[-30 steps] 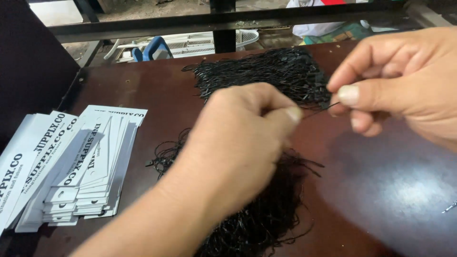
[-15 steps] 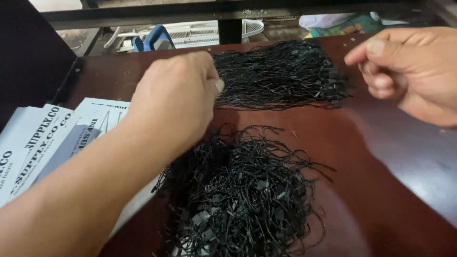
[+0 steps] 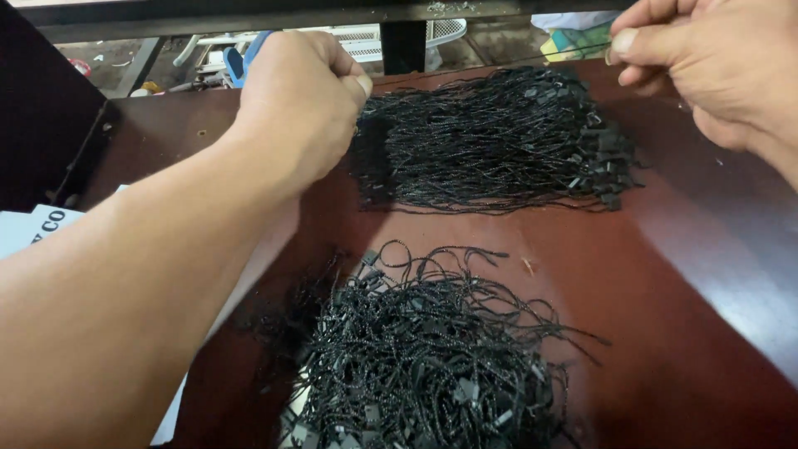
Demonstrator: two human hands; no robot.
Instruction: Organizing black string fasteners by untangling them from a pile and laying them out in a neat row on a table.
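White paper tags (image 3: pixel 37 226) at far left counter (image 3: pixel 706 274) edge. My left hand (image 3: pixel 303 100) fisted, fingers closed at left end of tidy cord bundle (image 3: pixel 490 141). Loose cord heap (image 3: pixel 416 366) nearer me. My right hand (image 3: pixel 715 62) at far right, fingers pinched together; whether clamped on cord, cannot tell.

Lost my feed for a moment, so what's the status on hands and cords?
Left hand fisted at far pile of black cords. Right hand pinching, strand too thin to confirm. Near tangled pile untouched. Nothing in the way.
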